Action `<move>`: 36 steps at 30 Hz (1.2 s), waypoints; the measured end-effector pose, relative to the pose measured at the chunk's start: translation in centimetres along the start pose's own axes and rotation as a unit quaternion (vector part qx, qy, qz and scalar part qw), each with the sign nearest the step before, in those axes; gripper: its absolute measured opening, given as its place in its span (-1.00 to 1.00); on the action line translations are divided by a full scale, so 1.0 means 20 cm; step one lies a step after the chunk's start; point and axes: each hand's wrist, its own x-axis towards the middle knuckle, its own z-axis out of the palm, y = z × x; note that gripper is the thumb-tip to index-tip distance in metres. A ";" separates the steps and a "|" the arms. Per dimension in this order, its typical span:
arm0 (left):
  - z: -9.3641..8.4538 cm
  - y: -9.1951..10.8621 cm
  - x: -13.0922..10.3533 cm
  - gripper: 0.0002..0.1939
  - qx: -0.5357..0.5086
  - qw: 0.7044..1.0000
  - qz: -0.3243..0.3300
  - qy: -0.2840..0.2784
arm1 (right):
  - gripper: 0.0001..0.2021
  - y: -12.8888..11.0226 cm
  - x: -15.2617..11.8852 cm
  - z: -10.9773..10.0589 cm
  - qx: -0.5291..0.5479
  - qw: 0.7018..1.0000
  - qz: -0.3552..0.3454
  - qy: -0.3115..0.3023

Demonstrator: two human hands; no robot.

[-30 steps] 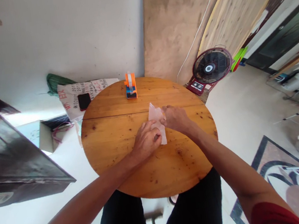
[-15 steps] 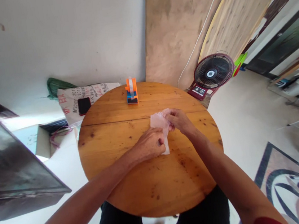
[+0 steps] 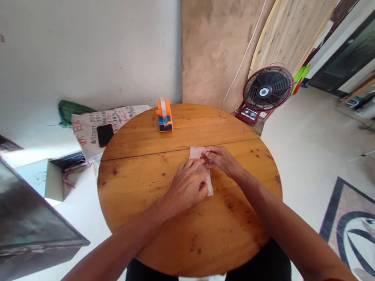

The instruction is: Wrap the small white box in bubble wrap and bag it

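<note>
A thin, pale pink sheet (image 3: 209, 188), soft like plastic film, lies folded narrow on the round wooden table (image 3: 173, 247). Over its middle lies my left hand (image 3: 190, 181), fingers curled down against it and covering much of it. My right hand (image 3: 220, 160) has its fingers pinched together at the sheet's right edge, touching the left fingertips. What exactly lies between the fingertips is partly hidden. Farther back on the tabletop stands an orange and blue tape dispenser (image 3: 164, 115) with a roll of clear tape, away from both hands.
Beyond the table's right rear edge is a dark red fan (image 3: 267, 88). A black phone (image 3: 105, 135) rests on a printed white sack (image 3: 85, 130) at the left rear. A plain wall (image 3: 93, 42) and a leaning wooden board (image 3: 215, 32) rise behind the table.
My right hand has come down and left, closer to my left hand. The sheet's raised upper right part has been folded down, so it now looks narrower and flatter.
</note>
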 end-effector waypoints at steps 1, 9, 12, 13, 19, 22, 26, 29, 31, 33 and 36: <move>0.00 0.00 0.01 -0.91 -0.004 1.000 -0.002 -0.018 | -0.88 0.01 0.00 0.00 0.003 1.000 -0.010 -0.004; 0.04 -0.02 0.01 -0.91 -0.053 0.997 -0.045 -0.033 | -0.73 0.01 -0.01 -0.16 -0.201 0.978 -0.032 0.042; 0.07 -0.03 -0.01 -0.90 -0.068 0.997 -0.038 -0.012 | -0.59 0.00 0.03 -0.18 -0.298 0.954 0.016 -0.016; 0.07 -0.03 -0.01 -0.90 -0.071 0.997 -0.034 -0.007 | -0.58 0.01 0.05 -0.17 -0.322 0.947 0.009 -0.013; 0.09 -0.03 -0.03 -0.91 -0.077 0.996 -0.044 0.011 | -0.66 0.07 0.16 -0.06 -0.230 0.969 -0.086 0.007; 0.08 -0.02 -0.03 -0.92 -0.075 0.996 -0.037 0.016 | -0.65 0.08 0.14 -0.04 -0.046 0.994 -0.092 -0.027; 0.08 -0.02 -0.04 -0.93 -0.080 0.996 -0.030 0.018 | -0.61 0.07 0.09 -0.04 0.108 0.987 -0.082 -0.085; 0.08 -0.03 -0.05 -0.93 -0.085 0.996 -0.032 0.021 | -0.49 0.07 0.08 -0.03 0.149 0.980 -0.097 -0.094; 0.09 -0.03 -0.05 -0.92 -0.085 0.996 -0.031 0.026 | -0.50 0.07 0.09 -0.03 0.146 0.980 -0.111 -0.083; 0.09 -0.03 -0.05 -0.92 -0.083 0.996 -0.028 0.030 | -0.55 0.07 0.09 -0.04 0.132 0.981 -0.121 -0.073; 0.09 -0.02 -0.05 -0.91 -0.083 0.996 -0.030 0.031 | -0.57 0.07 0.09 -0.06 0.117 0.981 -0.136 -0.077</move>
